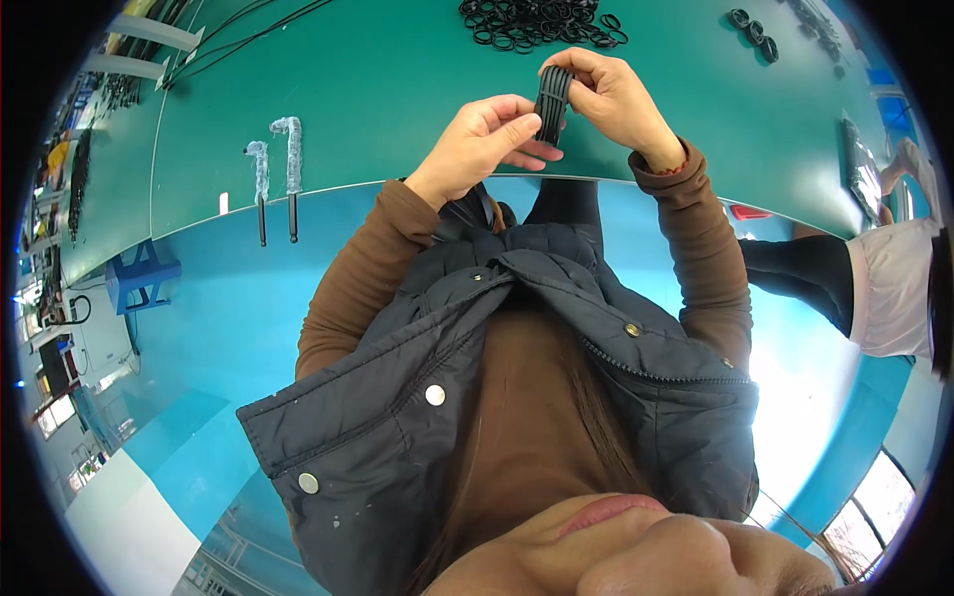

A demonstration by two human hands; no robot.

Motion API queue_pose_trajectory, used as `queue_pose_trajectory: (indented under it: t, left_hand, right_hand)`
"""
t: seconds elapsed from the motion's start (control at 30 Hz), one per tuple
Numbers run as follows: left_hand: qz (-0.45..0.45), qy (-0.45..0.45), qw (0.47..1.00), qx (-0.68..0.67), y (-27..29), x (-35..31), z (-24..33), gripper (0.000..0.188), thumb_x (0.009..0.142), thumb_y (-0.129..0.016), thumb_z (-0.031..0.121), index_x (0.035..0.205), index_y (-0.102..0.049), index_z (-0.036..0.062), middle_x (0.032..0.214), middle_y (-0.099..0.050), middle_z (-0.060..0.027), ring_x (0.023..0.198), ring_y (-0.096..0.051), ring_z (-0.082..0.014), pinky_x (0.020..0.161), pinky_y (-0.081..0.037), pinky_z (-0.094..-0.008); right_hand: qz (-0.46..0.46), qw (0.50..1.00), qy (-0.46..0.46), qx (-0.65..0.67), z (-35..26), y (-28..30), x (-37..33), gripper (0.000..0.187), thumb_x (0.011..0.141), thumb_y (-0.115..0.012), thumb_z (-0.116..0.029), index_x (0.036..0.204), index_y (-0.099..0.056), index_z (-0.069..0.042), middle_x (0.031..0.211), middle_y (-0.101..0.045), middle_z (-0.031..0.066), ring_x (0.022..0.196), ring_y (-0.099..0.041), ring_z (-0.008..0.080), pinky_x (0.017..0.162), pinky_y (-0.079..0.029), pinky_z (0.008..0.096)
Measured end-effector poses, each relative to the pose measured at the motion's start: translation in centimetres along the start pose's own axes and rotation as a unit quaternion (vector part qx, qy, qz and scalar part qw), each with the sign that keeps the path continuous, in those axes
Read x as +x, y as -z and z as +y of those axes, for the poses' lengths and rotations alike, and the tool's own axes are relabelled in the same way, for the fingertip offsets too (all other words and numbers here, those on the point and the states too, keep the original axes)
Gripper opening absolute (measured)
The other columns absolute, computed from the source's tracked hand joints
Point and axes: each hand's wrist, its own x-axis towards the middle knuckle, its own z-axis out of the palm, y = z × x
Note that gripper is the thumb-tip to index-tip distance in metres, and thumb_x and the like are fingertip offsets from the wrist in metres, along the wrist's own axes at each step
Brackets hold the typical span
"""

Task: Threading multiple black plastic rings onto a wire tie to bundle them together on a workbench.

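Note:
A flat black coiled cable bundle (550, 107) stands on end between my hands, above the near edge of the green table. My right hand (618, 99) pinches its upper end with thumb and fingers. From the other side my left hand (487, 139) holds the lower part, its thumb against the bundle's side and the other fingers passing behind. A narrow band seems to cross the coil near its top. Just beyond my hands lies a loose heap of black rings (532, 22).
Two hex keys in plastic wrap (289, 154) lie at the table's near edge, left of my hands, their tips overhanging. Several small black coils (755, 33) are at the far right. A clear plastic bag (863, 169) and another person (889, 283) are to the right. A blue stool (141, 275) stands left.

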Motion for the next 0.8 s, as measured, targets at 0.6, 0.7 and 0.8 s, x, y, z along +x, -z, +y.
queue_pose_trajectory:
  t: [0.6, 0.7, 0.8]
  left_hand:
    - [0.057, -0.031, 0.997, -0.034, -2.1, -0.5, -0.6, 0.029, 0.093, -0.053, 0.011, 0.116, -0.048, -0.0064, 0.119, -0.055, -0.0197, 0.094, -0.065, -0.0283, 0.075, -0.056, -0.0338]
    - [0.068, -0.061, 0.995, -0.039, -2.2, -0.4, -0.3, 0.028, 0.092, -0.053, 0.007, 0.115, -0.048, -0.0067, 0.116, -0.057, -0.018, 0.092, -0.065, -0.0263, 0.077, -0.056, -0.0335]
    - [0.063, -0.083, 0.995, 0.006, -1.9, 0.0, -0.9, 0.028, 0.093, -0.053, 0.007, 0.116, -0.048, -0.0071, 0.114, -0.057, -0.0154, 0.092, -0.064, -0.0248, 0.078, -0.055, -0.0328]
  right_hand:
    - [-0.022, 0.997, -0.068, 0.041, -0.6, 0.0, -0.5, 0.022, 0.089, -0.051, -0.01, 0.107, -0.058, -0.001, 0.074, -0.059, -0.0007, 0.062, -0.052, 0.0029, 0.054, -0.042, 0.0191]
    - [-0.046, 0.979, -0.081, 0.179, 0.5, 1.3, -1.1, 0.032, 0.09, -0.054, -0.016, 0.116, -0.054, 0.001, 0.089, -0.062, 0.0033, 0.077, -0.058, 0.0083, 0.069, -0.048, 0.0237]
    - [0.024, 0.973, -0.047, 0.225, -0.1, -0.4, -1.8, 0.036, 0.087, -0.059, -0.018, 0.116, -0.053, 0.004, 0.091, -0.062, 0.0058, 0.079, -0.057, 0.0108, 0.075, -0.049, 0.0266]
